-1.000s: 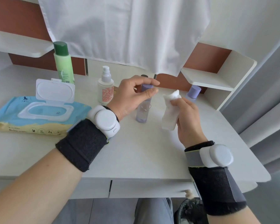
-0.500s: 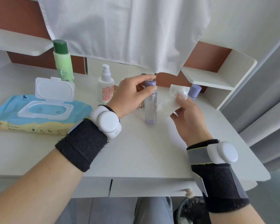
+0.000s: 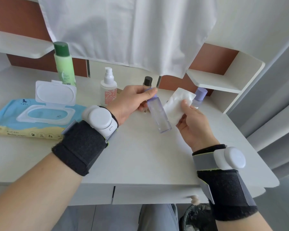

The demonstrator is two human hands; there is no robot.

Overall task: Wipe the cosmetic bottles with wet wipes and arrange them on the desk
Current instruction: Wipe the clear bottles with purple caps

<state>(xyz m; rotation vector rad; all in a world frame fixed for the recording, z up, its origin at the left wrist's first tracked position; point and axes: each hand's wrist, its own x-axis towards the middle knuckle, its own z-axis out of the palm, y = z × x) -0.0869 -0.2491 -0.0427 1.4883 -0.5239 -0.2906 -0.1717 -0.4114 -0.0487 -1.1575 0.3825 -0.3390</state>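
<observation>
Lilac-capped and clear, the small bottle (image 3: 158, 114) is in your left grip (image 3: 130, 104), thumb and fingers pinching it at the cap end. It is tilted, with the cap away from you and the base angled down toward your right side, and it looks lifted off the surface (image 3: 140, 155). Your right grip (image 3: 193, 124) pinches a white wet wipe (image 3: 178, 104) between thumb and fingers, palm turned up. The wipe stands just beside the bottle's right side, and I cannot tell whether the two touch.

Behind your hands, a row of bottles stands upright on the surface. A tall green bottle (image 3: 64, 64) with a dark green cap is at the far left. Next come a white pump bottle (image 3: 108, 89) with red print and a black-capped bottle (image 3: 147, 81), partly hidden by your left fingers. A second lilac-capped bottle (image 3: 199, 97) is at the far right, beside the corner shelf (image 3: 215, 80).

The blue wipes pack (image 3: 10, 120) lies at your left with its lid (image 3: 55, 93) flipped open. A white cloth (image 3: 123, 30) hangs over the back. Both your wrists wear black bands with white round units.
</observation>
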